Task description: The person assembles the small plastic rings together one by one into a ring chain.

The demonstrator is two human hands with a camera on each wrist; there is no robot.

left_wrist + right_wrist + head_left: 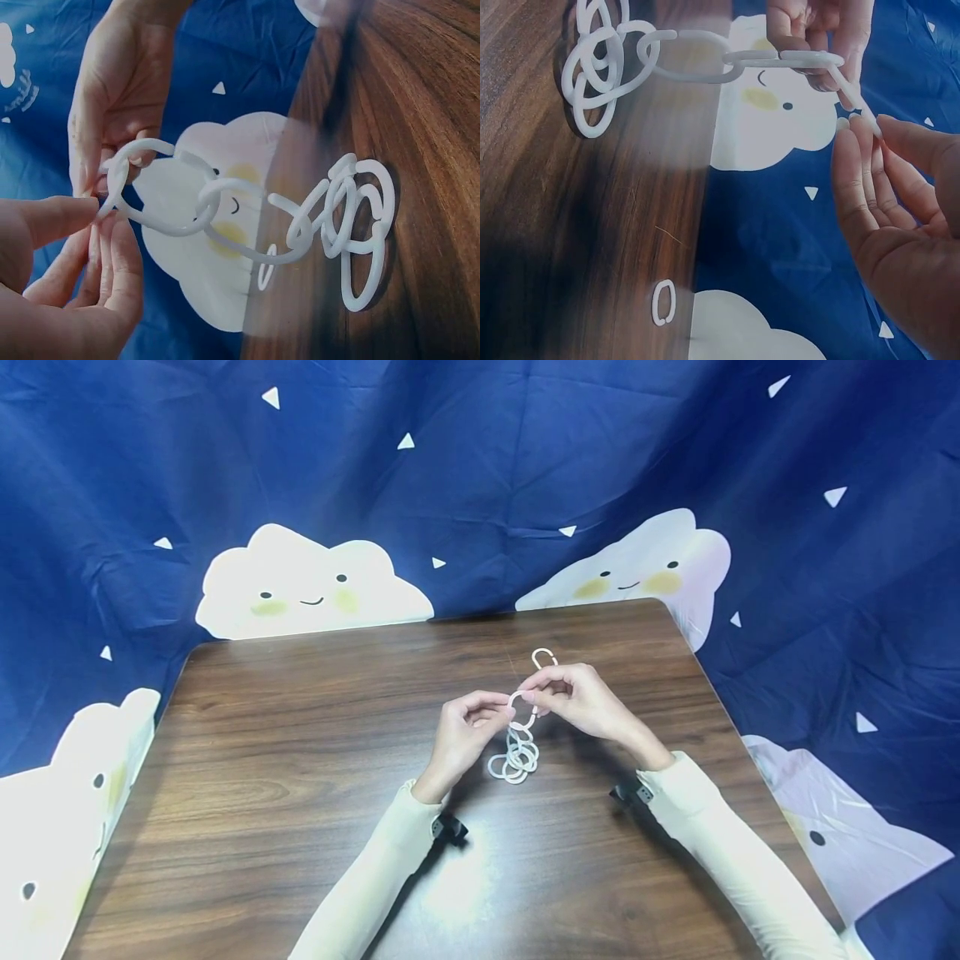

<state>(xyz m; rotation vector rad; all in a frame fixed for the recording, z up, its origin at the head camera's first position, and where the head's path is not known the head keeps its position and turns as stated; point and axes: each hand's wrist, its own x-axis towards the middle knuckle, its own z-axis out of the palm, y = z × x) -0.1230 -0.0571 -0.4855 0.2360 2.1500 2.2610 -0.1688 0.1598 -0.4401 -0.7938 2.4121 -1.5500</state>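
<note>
A chain of white plastic links [522,758] hangs between the two hands, its lower links heaped on the table. My left hand [465,735] pinches the upper end of the chain between thumb and fingertips. From the other side, my right hand [588,703] pinches a white link [868,117] at that same end, thumb against fingertips. The fingertips of both hands are close together there. In the left wrist view, a long open loop [169,229] hangs just below the fingers, hooked through another link. The fingers partly hide the topmost link.
A single loose white link [543,653] lies on the wooden table [300,760] beyond my right hand. The table's far edge meets a blue curtain [480,485] printed with clouds and small triangles. A dark wrist camera [450,829] sits under the left sleeve.
</note>
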